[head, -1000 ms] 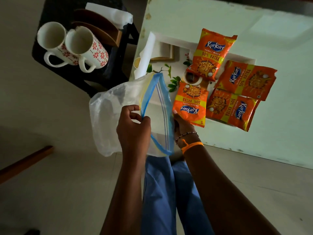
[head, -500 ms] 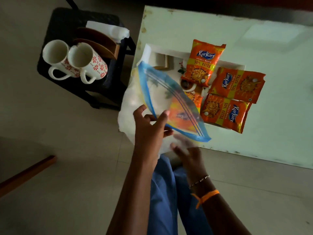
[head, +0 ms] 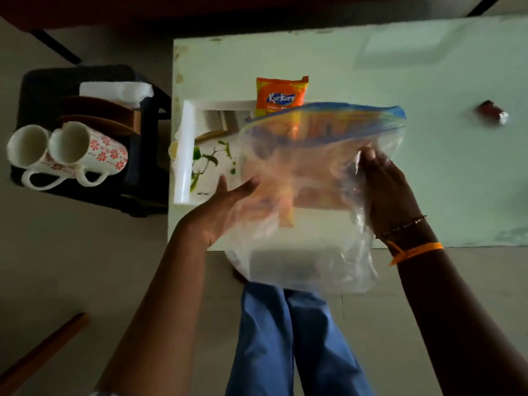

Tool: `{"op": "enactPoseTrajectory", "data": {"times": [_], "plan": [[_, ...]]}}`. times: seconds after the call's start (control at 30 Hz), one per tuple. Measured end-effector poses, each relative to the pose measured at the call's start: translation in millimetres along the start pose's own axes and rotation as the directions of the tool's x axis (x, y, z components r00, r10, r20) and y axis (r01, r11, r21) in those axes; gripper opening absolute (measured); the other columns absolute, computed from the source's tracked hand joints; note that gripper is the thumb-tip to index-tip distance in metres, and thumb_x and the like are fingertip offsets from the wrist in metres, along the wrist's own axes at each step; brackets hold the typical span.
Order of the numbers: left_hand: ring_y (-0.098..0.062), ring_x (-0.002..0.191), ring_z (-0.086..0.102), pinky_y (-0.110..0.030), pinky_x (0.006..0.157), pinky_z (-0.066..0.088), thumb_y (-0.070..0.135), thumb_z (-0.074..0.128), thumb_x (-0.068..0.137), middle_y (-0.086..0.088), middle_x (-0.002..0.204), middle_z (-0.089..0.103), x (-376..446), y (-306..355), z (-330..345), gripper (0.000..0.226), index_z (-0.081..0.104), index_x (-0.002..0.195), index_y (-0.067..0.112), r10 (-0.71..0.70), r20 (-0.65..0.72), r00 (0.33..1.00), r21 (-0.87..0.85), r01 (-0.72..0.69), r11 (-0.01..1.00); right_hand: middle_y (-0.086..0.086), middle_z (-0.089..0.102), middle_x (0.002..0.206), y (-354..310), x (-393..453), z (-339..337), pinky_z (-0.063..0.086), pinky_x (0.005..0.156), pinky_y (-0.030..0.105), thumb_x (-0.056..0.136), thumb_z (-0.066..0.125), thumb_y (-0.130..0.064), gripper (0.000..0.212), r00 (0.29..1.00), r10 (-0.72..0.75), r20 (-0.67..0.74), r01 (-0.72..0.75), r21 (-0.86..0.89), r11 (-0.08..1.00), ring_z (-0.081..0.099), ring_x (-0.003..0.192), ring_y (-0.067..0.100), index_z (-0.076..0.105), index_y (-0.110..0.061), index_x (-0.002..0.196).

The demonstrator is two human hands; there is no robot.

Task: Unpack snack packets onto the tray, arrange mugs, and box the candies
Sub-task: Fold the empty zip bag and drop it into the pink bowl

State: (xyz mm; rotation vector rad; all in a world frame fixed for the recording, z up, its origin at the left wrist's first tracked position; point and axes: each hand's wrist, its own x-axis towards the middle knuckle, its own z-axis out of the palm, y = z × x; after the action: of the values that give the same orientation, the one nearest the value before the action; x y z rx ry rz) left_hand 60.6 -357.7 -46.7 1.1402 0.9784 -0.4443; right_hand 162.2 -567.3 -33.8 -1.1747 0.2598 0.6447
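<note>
A clear zip bag [head: 308, 252] with a blue seal hangs flat over the table's near edge, held between both hands. My left hand [head: 220, 207] lies under its left side with the fingers spread. My right hand [head: 385, 190] grips its right side. Behind and through the bag lie orange Kurkure snack packets [head: 281, 94] on a white tray [head: 183, 155] printed with green leaves; only the far one shows plainly. Two white mugs [head: 85, 150] with red flowers lie on their sides on a black stool at the left. A small dark red candy [head: 491, 112] lies on the table at the right.
The pale green table [head: 371, 67] fills the upper right. On the black stool [head: 57, 81] also stand brown wooden pieces [head: 100, 112] and a white folded thing [head: 114, 91]. A wooden bar [head: 43, 352] crosses the floor at lower left. My blue trouser legs are below.
The bag has swung right and flattened out over the tray, covering most packets. My right hand has taken hold of its right side. The view has shifted right, revealing the candy.
</note>
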Motion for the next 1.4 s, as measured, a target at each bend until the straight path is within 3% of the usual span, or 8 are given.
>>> {"op": "enactPoseTrajectory", "data": {"times": [0.13,0.33,0.53,0.8,1.03,1.17,1.27,1.4], "plan": [[-0.017,0.085,0.068,-0.032,0.082,0.055,0.026,0.065,0.077,-0.001,0.086,0.074,11,-8,27,0.036,0.064,0.108,0.009,0.140,0.051,0.989,0.034,-0.142,0.989,0.005,0.066,0.108,-7,-2,-33,0.050,0.083,0.037,0.095,0.035,-0.039,0.030,0.997,0.064,-0.032,-0.065,-0.035,0.997,0.064,0.095,0.022,0.062,-0.026,0.101],[-0.005,0.065,0.068,-0.029,0.061,0.058,0.014,0.049,0.092,0.006,0.067,0.073,20,2,66,0.015,0.062,0.085,0.015,0.277,-0.018,0.961,-0.063,-0.278,0.959,0.004,0.070,0.061,-6,-22,-73,0.058,0.061,0.027,0.082,0.052,0.012,0.033,0.942,-0.074,-0.328,0.046,-0.093,0.995,0.068,0.055,0.011,0.047,-0.016,0.098],[-0.015,0.116,0.056,-0.032,0.084,0.052,-0.005,0.056,0.080,-0.003,0.139,0.043,26,20,94,0.070,0.034,0.126,0.043,0.546,0.081,0.834,0.276,-0.545,0.792,0.010,0.057,0.075,-21,-34,-96,0.052,0.066,0.030,0.084,0.043,0.015,0.045,0.875,-0.261,-0.408,0.138,-0.306,0.942,0.059,0.059,0.018,0.039,-0.027,0.100],[-0.007,0.113,0.044,-0.005,0.074,0.040,0.004,0.074,0.071,0.000,0.131,0.049,38,54,120,0.087,0.031,0.141,0.032,0.303,0.384,0.872,0.717,-0.489,0.497,0.000,0.045,0.096,-40,-40,-123,0.030,0.090,0.026,0.051,0.085,-0.029,0.094,0.939,-0.252,-0.236,-0.088,-0.870,0.486,0.035,0.094,0.020,0.042,-0.023,0.134],[-0.026,0.094,0.063,-0.027,0.073,0.047,0.007,0.064,0.078,-0.014,0.104,0.067,44,96,153,0.020,0.068,0.097,0.007,0.625,0.267,0.734,0.859,-0.476,0.192,0.000,0.049,0.077,-57,-28,-120,0.024,0.076,0.030,0.062,0.079,-0.032,0.027,0.799,-0.536,-0.274,-0.175,-0.958,0.228,0.036,0.089,0.028,0.070,-0.011,0.076],[-0.030,0.118,0.049,-0.035,0.092,0.046,0.028,0.066,0.080,-0.015,0.137,0.042,45,107,187,0.057,0.044,0.129,0.013,0.584,-0.065,0.809,0.704,-0.378,0.602,0.013,0.061,0.090,-69,-26,-110,0.037,0.073,0.039,0.060,0.071,-0.017,0.011,0.564,-0.782,-0.265,-0.142,-0.964,0.224,0.047,0.088,0.035,0.063,-0.011,0.065],[-0.028,0.122,0.049,-0.043,0.100,0.041,0.063,0.065,0.057,-0.001,0.141,0.043,29,94,224,0.100,0.029,0.142,0.025,0.054,0.234,0.971,0.467,-0.161,0.870,0.011,0.061,0.075,-69,-16,-107,0.026,0.069,0.034,0.059,0.068,-0.010,0.012,0.421,-0.889,-0.182,-0.172,-0.978,0.118,0.038,0.078,0.024,0.056,-0.013,0.058],[-0.028,0.105,0.062,-0.045,0.086,0.052,0.051,0.068,0.068,-0.005,0.121,0.060,41,76,292,0.073,0.048,0.130,0.017,-0.029,0.352,0.936,0.216,-0.051,0.975,0.003,0.061,0.069,-61,-9,-118,0.028,0.070,0.035,0.069,0.071,-0.017,0.011,0.535,-0.845,0.024,-0.062,-0.996,-0.067,0.044,0.074,0.023,0.061,-0.018,0.065]]}}
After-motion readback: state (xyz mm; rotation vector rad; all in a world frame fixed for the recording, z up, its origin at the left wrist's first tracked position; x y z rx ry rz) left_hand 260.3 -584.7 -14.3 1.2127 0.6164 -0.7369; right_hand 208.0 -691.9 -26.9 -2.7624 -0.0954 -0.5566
